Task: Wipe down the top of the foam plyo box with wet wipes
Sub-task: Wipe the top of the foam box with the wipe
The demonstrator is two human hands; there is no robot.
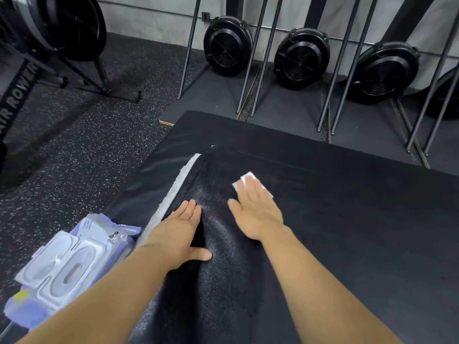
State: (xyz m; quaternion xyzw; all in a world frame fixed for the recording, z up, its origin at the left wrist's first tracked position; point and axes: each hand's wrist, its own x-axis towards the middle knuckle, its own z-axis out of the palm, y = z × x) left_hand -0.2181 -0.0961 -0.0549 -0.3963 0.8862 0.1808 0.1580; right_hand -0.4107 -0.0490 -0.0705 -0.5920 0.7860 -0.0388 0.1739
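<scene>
the black foam plyo box with a fine grainy vinyl top is dark all over, with a soft grey shine on its left part. along the left edge of the box runs a white fuzzy strip. on the top of the box lies a small white folded wet wipe. left of the box is a lilac soft plastic pack of wipes, with a pale grey-white oval lid and one yellow spot. the black rubber floor left of the box is speckled with small white dots. behind the box are plain dark grey flat mats, black round fan housings with a pattern of rings, and a pale grey wall. far left of the box, a black beam carries white letters.
</scene>
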